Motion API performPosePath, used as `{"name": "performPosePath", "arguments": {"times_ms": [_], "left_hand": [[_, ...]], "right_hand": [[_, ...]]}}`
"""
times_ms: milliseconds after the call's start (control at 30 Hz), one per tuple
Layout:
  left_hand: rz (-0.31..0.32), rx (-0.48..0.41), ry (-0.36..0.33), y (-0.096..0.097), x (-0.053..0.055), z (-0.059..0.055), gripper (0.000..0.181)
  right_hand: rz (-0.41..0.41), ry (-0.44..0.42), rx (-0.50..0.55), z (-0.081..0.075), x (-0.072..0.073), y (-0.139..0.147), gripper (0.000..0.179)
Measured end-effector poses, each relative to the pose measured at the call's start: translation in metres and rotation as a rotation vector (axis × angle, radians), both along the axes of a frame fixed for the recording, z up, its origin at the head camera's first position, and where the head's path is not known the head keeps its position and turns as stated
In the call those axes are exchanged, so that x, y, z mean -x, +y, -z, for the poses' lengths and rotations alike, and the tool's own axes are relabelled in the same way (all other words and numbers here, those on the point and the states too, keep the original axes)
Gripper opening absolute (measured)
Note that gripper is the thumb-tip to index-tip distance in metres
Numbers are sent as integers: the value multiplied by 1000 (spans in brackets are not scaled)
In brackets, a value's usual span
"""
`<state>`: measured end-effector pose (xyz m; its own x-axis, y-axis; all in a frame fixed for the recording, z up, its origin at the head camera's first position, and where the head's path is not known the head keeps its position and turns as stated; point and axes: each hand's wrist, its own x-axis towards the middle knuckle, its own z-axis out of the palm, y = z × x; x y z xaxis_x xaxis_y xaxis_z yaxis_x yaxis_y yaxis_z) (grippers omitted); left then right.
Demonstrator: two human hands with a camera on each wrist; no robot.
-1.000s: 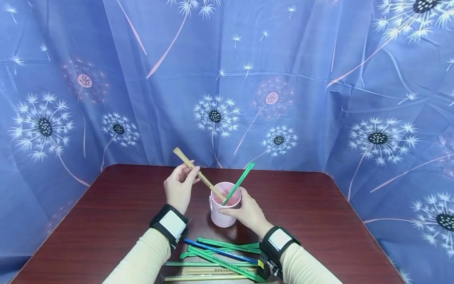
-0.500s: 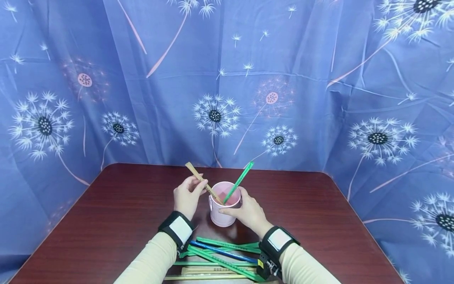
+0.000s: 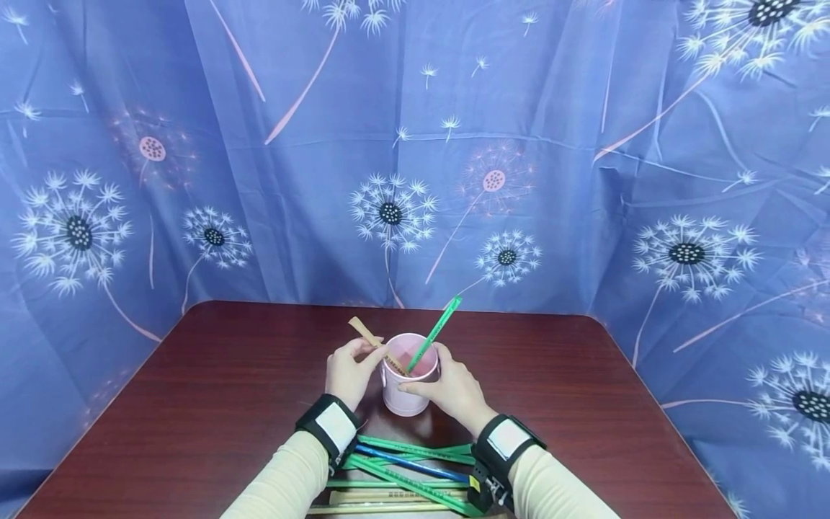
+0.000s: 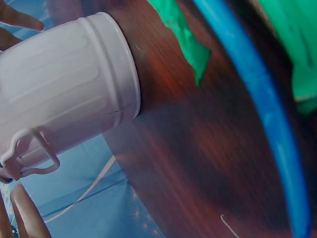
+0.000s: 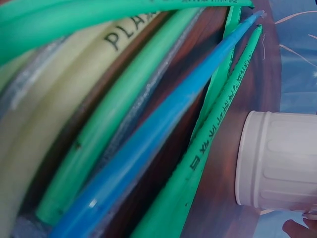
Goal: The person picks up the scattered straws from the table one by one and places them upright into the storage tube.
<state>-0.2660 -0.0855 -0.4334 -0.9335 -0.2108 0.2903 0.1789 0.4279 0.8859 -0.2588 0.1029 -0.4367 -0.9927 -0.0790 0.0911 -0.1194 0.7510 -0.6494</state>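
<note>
My left hand (image 3: 349, 373) pinches a tan paper-wrapped straw (image 3: 363, 330) that slants down into a small pink pail (image 3: 403, 401). The straw's flat upper end sticks out above the fingers, and its lower end is inside the rim. My right hand (image 3: 459, 393) holds the pail from the right, thumb along the front of the rim and fingers round the far side. A green-wrapped straw (image 3: 437, 330) leans inside the pail, its top pointing up to the right. In the left wrist view the pail's ribbed wall and looped side handle (image 4: 37, 151) show close beside the left fingers.
Several straws lie on the dark red wooden table (image 3: 246, 404) between my forearms: green-wrapped straws (image 3: 415, 486), a blue straw (image 3: 415, 465) and tan ones (image 3: 369, 497). Black straps circle both wrists. A blue dandelion-print curtain (image 3: 311, 216) hangs behind the table's far edge.
My left hand has moved right and lower with the tan straw, bringing it to the pail's left rim and its end deeper inside. The right hand and pail have stayed about where they were.
</note>
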Motion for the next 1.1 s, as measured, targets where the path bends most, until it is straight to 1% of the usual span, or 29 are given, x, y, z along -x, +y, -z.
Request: {"name": "performPosePath", "arguments": {"times_ms": [133, 267, 367, 467, 567, 600, 667, 733, 833, 900, 1000, 1100], "left_hand": [[7, -2, -7, 0, -1, 2, 25], [14, -11, -11, -1, -4, 5, 29], [36, -10, -39, -2, -7, 8, 36], [83, 40, -91, -6, -10, 14, 38], [155, 158, -131, -12, -13, 21, 33], [191, 204, -138, -15, -13, 23, 30], [284, 301, -143, -20, -15, 27, 27], [393, 398, -137, -23, -18, 31, 27], [556, 508, -151, -26, -23, 36, 29], [625, 575, -170, -25, -27, 39, 30], [671, 657, -195, -24, -30, 43, 29], [676, 708, -183, -23, -32, 45, 24]], "right_hand": [[4, 3, -13, 0, -1, 0, 98], [2, 6, -16, 1, -1, 0, 97], [3, 7, -16, 1, -2, 0, 97], [10, 8, -19, 2, -2, 0, 96], [8, 8, -18, 2, -3, 1, 96], [5, 9, -16, 2, -3, 1, 96], [-1, 11, -12, 2, -3, 1, 95], [-4, 12, -7, 2, -3, 1, 95], [0, 13, -5, 2, -3, 1, 94], [4, 11, -9, 2, -2, 1, 94], [10, 9, -22, 1, -2, 0, 94], [12, 2, -22, 0, -2, -1, 95]]}}
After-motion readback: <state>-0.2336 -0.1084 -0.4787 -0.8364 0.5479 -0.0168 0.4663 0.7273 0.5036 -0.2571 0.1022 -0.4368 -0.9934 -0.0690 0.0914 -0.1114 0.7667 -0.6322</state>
